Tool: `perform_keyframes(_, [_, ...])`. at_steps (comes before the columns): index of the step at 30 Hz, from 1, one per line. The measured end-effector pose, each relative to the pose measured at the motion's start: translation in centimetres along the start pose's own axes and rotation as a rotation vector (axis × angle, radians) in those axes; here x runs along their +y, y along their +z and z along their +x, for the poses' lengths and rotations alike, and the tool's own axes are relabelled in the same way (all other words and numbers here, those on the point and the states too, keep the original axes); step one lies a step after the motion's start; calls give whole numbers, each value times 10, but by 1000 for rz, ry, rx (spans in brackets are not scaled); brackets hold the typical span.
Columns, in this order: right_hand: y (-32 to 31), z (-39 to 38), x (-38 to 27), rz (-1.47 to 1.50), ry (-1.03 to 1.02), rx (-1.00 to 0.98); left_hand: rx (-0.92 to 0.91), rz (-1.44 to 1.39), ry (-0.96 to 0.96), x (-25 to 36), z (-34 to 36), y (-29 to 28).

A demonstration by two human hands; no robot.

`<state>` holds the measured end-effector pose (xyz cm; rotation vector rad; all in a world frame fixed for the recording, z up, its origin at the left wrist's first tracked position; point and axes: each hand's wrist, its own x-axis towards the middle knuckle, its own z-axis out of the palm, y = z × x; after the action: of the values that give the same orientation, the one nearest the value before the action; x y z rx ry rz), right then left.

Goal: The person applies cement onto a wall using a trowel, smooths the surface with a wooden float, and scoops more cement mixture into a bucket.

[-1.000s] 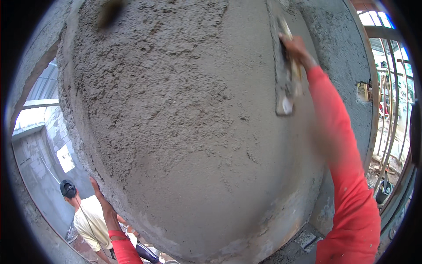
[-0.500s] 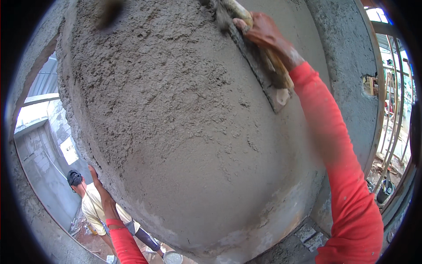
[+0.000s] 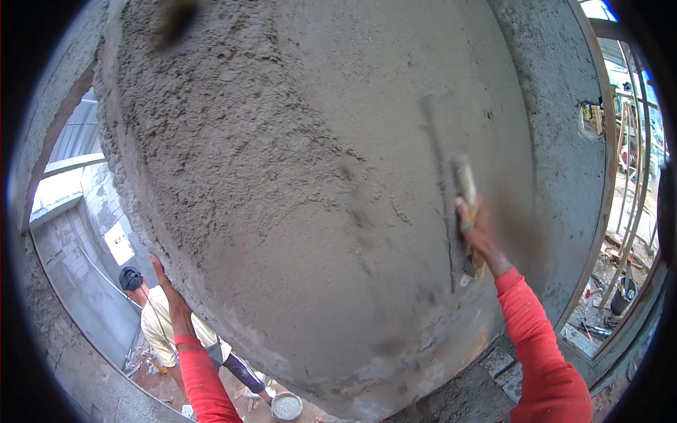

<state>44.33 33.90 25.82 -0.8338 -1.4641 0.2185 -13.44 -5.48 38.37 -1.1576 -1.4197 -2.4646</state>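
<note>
My right hand (image 3: 481,229) is closed round the pale handle of a long plastering float (image 3: 465,176). The float stands nearly upright against the smoothed right part of a wet mortar wall (image 3: 317,233), its upper end blurred by motion. Rough, lumpy mortar covers the wall's left side; a ragged ridge runs down between the two textures. Dark specks blur below, near the wall's lower part. At the lower left, my left hand (image 3: 173,292) rests along the wall's edge, a digit stretched upward, holding no tool. Its other fingers are partly hidden.
Beyond the left edge, a co-worker (image 3: 176,328) in a pale shirt and dark cap faces away near a bucket (image 3: 286,406). An opening with bars (image 3: 630,162) lies at the right, a dark bucket (image 3: 623,296) beyond it. Rubble (image 3: 504,374) lies below the wall.
My right hand has drawn the float downward and slightly right, from the wall's top to mid-height. Smoothed mortar shows where it was. My left hand stays at the edge.
</note>
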Motion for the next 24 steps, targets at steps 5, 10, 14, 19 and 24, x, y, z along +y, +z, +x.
perform_keyframes(5, [-22, 161, -41, 75, 146, 204, -1, -77, -54, 17, -25, 32])
perform_keyframes(10, [-32, 329, -171, 128, 0, 212, -118, -123, -83, 15, -23, 34])
perform_keyframes(14, [-22, 382, -311, 193, -248, 51, -117, -196, -58, 27, -25, 16])
perform_keyframes(19, [19, 361, -359, -22, -363, 125, -132, -194, -120, 26, -28, 39])
perform_keyframes(24, [24, 269, -340, -77, -729, 16, -87, -163, -100, 21, -25, 30])
